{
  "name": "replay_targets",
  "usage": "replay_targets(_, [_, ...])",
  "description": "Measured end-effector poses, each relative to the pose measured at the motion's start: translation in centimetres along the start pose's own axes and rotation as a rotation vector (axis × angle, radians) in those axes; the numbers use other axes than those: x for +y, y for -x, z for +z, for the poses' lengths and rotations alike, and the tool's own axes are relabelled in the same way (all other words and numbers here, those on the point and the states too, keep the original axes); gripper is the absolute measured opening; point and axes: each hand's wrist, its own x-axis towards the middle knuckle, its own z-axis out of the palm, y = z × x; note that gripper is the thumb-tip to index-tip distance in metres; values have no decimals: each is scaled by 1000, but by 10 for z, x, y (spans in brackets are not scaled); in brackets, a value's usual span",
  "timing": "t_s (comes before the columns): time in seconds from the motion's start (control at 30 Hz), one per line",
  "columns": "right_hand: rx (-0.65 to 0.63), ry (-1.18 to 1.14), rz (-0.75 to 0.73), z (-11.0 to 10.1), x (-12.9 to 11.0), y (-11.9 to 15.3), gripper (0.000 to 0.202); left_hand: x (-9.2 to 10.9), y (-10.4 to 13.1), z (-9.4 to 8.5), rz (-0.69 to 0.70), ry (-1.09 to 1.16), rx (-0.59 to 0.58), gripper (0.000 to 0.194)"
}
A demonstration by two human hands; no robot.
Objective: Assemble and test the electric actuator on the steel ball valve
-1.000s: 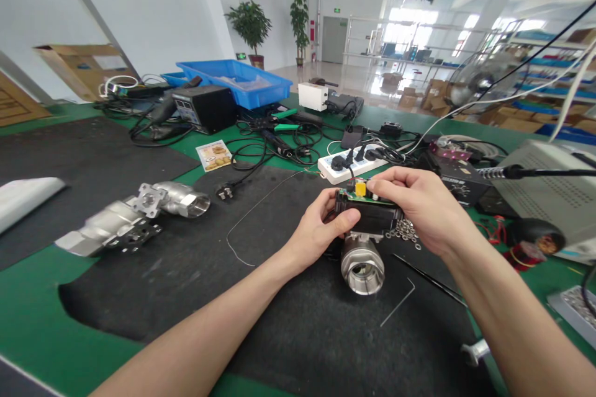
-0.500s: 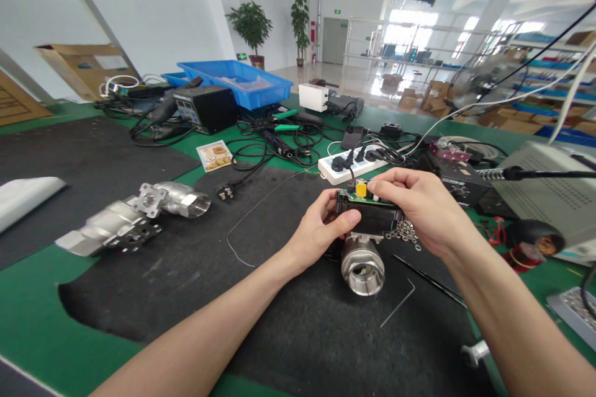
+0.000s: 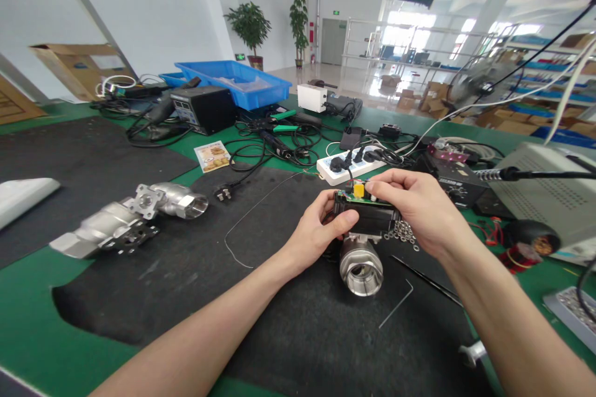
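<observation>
A black electric valve actuator (image 3: 367,217) with its top uncovered sits on a steel ball valve (image 3: 361,268), whose threaded opening faces me. My left hand (image 3: 319,226) is closed round the actuator's left side, thumb across the front. On top lies a green circuit board (image 3: 347,196) carrying a yellow component (image 3: 358,190). My right hand (image 3: 414,201) reaches over the board's right part, thumb and fingers pinched together just beside the yellow component. What is between those fingertips is hidden. Small metal nuts or washers (image 3: 401,232) lie under my right hand.
Two more steel valves (image 3: 128,214) rest on the black mat at left. A hex key (image 3: 397,304), a thin dark rod (image 3: 426,279) and a wrench end (image 3: 472,352) lie at right. Behind are a white power strip (image 3: 351,166), tangled cables and a blue bin (image 3: 251,90).
Both hands keep the same hold on the actuator and board. The whole view has shifted very slightly; nothing else has visibly moved.
</observation>
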Motion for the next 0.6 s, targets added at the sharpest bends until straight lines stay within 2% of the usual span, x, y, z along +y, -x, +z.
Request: replay_targets(0.6, [-1,1,6,1,2,-1,14,2,0,1,-8,7,0,56])
